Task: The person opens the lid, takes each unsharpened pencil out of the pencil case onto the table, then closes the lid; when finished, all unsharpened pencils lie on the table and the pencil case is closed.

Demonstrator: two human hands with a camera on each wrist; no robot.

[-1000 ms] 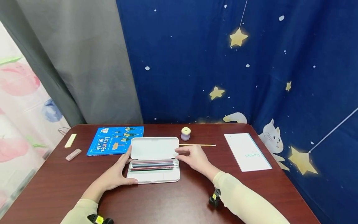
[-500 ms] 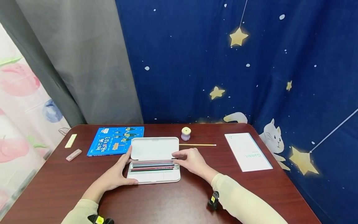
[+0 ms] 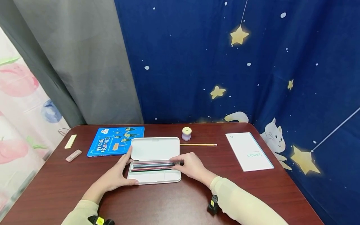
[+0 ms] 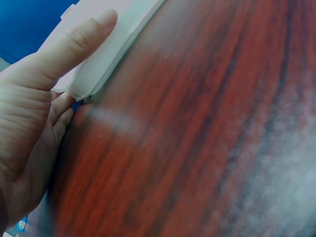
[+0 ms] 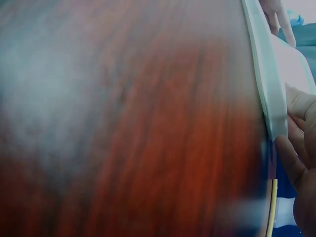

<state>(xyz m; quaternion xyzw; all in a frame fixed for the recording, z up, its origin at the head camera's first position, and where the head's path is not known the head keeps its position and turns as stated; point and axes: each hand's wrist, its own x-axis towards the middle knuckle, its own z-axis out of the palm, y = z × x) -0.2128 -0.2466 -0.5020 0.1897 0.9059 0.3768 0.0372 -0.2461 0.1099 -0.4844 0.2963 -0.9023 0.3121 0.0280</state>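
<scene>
On the table (image 3: 157, 206), the left hand (image 3: 116, 176) is holding the left end of the open white pencil case (image 3: 149, 178), its thumb and fingers standing well apart around it. The right hand (image 3: 192, 165) is covering the case's right end, thumb and forefinger slightly parted over the pencils (image 3: 153, 166) (whether they are pinching one, I cannot tell). Beyond, the lid (image 3: 155, 149) is lying open; a yellow pencil (image 3: 201, 144) is lying just right of it, a blue book (image 3: 112, 142) to its left.
</scene>
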